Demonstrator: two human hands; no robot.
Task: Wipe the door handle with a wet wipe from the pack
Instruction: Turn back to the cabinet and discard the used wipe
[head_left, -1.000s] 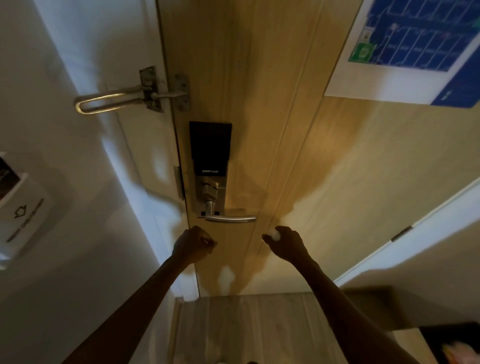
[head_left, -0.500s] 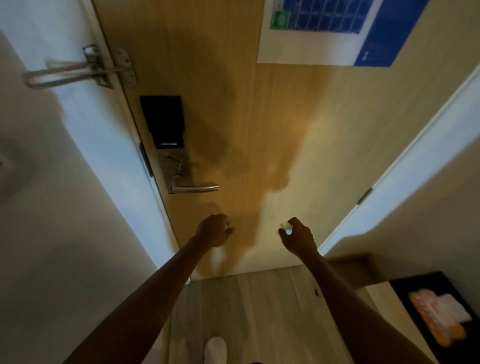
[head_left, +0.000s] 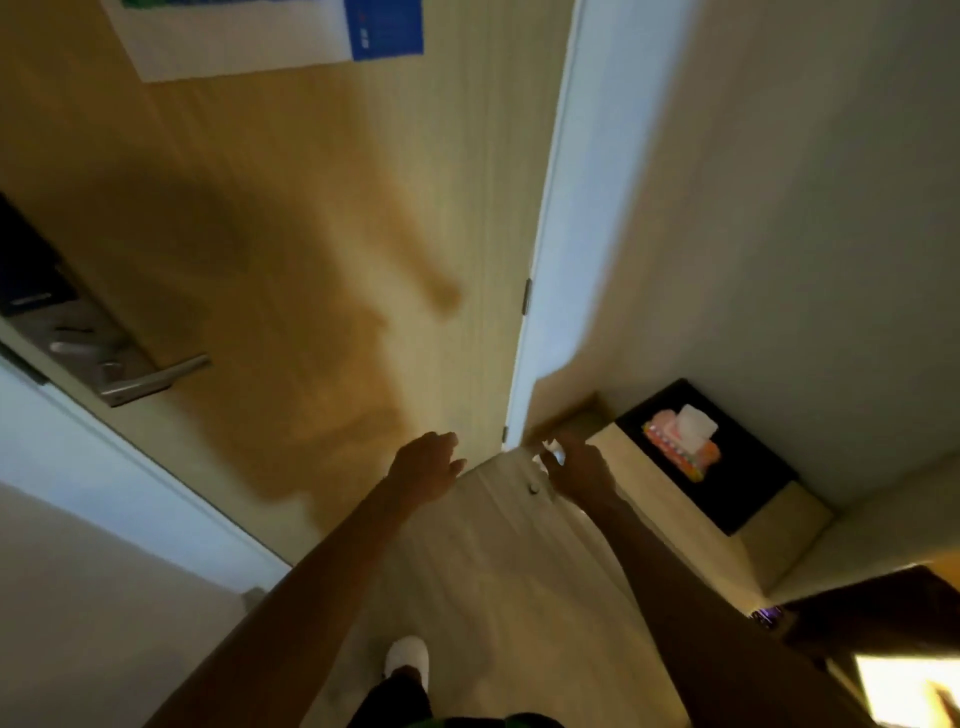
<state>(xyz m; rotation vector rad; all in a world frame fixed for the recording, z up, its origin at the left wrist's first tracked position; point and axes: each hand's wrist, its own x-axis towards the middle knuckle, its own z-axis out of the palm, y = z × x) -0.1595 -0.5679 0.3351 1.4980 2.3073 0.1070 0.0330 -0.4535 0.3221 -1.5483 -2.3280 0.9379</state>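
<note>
The silver lever door handle (head_left: 150, 382) sticks out of a wooden door at the far left, under a black smart lock (head_left: 28, 270). An orange and pink wet wipe pack (head_left: 680, 441) with a white wipe poking out lies on a black surface at the right. My right hand (head_left: 576, 467) is closed around a small white crumpled wipe (head_left: 553, 451), low in front of the door's hinge edge. My left hand (head_left: 426, 467) hangs loosely curled and holds nothing, well to the right of the handle.
A white and blue notice (head_left: 260, 36) hangs high on the door. The white door frame (head_left: 561, 234) and a grey wall stand to the right. A low wooden unit (head_left: 675, 519) carries the black surface. My foot in a white slipper (head_left: 408, 657) rests on the wooden floor.
The view has swung right and down, so the handle slid to the far left and the pack came into view. Both hands moved away from the handle towards the hinge side.
</note>
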